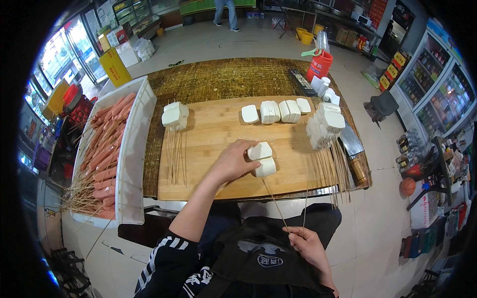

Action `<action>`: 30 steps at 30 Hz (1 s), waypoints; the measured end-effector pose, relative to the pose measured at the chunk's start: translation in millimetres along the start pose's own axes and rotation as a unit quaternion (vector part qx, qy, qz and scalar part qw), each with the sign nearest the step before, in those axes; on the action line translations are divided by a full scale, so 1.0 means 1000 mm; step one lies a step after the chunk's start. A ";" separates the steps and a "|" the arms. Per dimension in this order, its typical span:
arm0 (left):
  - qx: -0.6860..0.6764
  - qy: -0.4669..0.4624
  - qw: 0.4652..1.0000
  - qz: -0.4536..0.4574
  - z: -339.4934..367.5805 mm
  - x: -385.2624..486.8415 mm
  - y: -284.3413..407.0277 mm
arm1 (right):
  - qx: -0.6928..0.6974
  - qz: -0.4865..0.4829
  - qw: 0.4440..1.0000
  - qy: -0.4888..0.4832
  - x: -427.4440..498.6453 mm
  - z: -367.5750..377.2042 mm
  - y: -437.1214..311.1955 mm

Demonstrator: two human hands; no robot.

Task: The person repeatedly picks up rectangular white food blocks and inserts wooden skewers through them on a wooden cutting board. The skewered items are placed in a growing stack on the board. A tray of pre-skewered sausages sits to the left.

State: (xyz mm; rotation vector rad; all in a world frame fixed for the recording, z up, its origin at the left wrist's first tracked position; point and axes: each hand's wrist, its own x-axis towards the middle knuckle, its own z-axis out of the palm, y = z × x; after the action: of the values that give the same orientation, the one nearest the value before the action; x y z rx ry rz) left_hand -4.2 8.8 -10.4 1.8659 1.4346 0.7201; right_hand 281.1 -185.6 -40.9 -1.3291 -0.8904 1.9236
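Observation:
My left hand (236,161) holds two white slices of food (265,167), one above the other, with thumb and fingers on their left side, on the bamboo cutting board (220,134). My right hand (306,242), over the dark apron, grips thin wooden skewers (276,203); the tip of one meets the lower slice, and another stands upright. Loose white slices (290,111) lie in a row at the board's back. A pile of skewered white pieces (323,123) is at the board's right edge, a smaller skewered stack (175,116) at its left.
Left of the board is a white plastic crate (130,164) of skewered sausages (106,156). A cleaver (351,139) lies at the table's right edge. Behind it are a remote control (302,82), white paper rolls and a red container (319,65). A person (226,13) stands far back.

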 end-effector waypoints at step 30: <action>0.043 -0.010 0.999 0.002 0.002 0.003 0.000 | 0.003 -0.071 0.997 0.023 0.014 0.011 0.002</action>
State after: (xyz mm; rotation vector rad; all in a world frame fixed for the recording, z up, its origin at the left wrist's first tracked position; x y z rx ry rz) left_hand -2.3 11.3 -11.4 1.9369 1.4701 0.6498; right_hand 266.6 -177.4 -47.0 -1.2670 -0.9295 1.7790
